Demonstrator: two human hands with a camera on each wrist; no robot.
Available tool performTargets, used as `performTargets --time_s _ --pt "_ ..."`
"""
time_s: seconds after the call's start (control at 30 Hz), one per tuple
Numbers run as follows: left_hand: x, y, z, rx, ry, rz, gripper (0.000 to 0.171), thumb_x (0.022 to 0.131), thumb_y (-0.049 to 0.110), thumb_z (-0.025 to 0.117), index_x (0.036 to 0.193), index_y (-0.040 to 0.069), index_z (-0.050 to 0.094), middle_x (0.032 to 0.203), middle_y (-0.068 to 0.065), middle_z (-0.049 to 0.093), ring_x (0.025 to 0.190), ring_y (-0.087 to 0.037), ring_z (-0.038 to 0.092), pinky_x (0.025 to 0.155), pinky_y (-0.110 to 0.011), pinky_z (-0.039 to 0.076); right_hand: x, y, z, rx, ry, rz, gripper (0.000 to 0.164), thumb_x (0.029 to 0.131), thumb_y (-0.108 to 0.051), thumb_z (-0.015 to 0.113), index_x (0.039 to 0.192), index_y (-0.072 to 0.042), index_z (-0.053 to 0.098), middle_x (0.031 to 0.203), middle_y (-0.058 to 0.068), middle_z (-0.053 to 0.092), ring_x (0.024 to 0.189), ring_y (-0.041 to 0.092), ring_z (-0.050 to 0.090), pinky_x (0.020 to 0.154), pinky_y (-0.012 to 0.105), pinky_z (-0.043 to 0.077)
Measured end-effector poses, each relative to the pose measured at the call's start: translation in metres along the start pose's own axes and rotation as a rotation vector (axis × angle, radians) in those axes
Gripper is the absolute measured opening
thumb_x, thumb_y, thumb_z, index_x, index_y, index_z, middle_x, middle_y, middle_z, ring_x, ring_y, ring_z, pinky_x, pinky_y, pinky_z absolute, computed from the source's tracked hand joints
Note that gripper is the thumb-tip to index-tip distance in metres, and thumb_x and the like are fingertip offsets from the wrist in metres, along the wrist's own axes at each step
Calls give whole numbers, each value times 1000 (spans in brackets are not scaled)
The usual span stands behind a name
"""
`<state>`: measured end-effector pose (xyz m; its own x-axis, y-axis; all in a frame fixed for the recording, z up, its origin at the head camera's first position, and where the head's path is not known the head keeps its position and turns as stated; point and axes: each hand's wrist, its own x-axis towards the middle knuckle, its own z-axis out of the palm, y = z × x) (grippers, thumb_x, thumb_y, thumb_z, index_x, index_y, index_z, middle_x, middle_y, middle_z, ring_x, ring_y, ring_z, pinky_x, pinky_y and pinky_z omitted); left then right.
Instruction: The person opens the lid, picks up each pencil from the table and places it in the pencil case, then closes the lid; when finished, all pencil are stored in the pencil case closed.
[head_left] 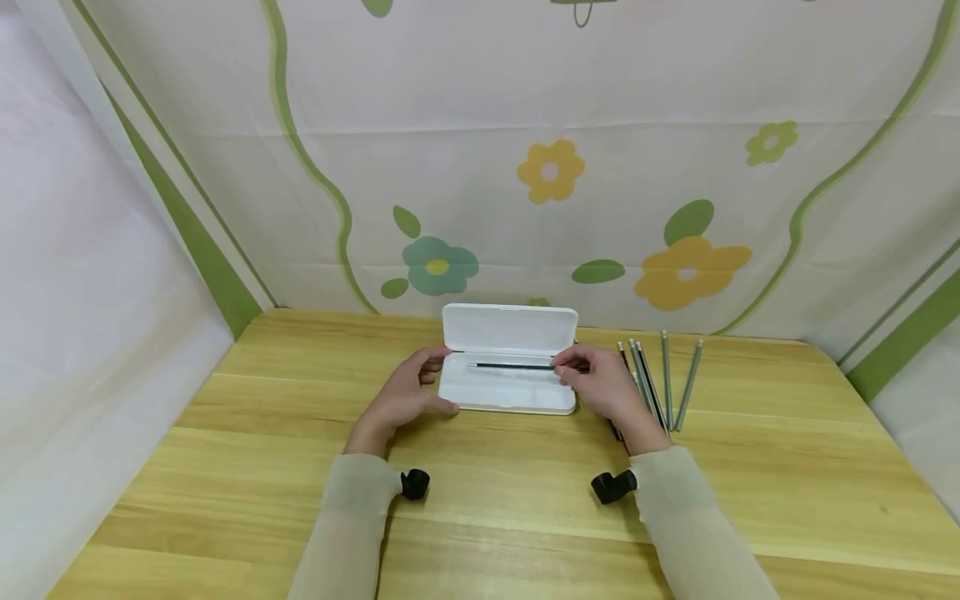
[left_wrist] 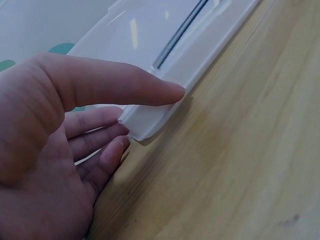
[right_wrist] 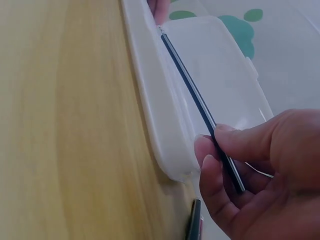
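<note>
A white pencil case (head_left: 506, 400) lies on the wooden table, its lid (head_left: 510, 329) raised at the back. My left hand (head_left: 405, 392) holds the case's left end, the thumb (left_wrist: 150, 90) on the front rim and the other fingers round the end and back. Between thumb and fingertips, my right hand (head_left: 603, 383) pinches a dark pencil (right_wrist: 195, 97) near its right end. This pencil slants over the case in the right wrist view, its far end close to the left end of the case.
Several green and black pencils (head_left: 666, 375) lie loosely spread on the table, right of the case and partly behind my right forearm. A curtain with printed flowers (head_left: 551, 171) hangs along the table's back edge. Black wrist cameras (head_left: 415, 484) sit on both sleeves.
</note>
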<state>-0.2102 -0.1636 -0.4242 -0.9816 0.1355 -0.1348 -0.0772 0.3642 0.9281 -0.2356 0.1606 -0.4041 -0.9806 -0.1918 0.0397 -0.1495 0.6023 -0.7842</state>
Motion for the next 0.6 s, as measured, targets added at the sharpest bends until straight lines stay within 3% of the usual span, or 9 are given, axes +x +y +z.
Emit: performTargets --time_s 0.27,0.6 --pt "1 0 0 -7 -2 -2 92 75 1 92 156 14 52 155 -14 54 139 -35 50 124 -52 38 2 -4 14 -75 28 -2 10 104 -13 70 107 -13 80 109 9 78 102 26 67 87 38 51" --pt "-1 2 0 -14 2 -10 92 74 1 92 157 14 52 155 -14 54 138 -35 49 124 -52 38 5 -8 22 -75 -14 -14 12 101 -10 72 104 -12 84 110 9 80 97 25 64 85 35 47"
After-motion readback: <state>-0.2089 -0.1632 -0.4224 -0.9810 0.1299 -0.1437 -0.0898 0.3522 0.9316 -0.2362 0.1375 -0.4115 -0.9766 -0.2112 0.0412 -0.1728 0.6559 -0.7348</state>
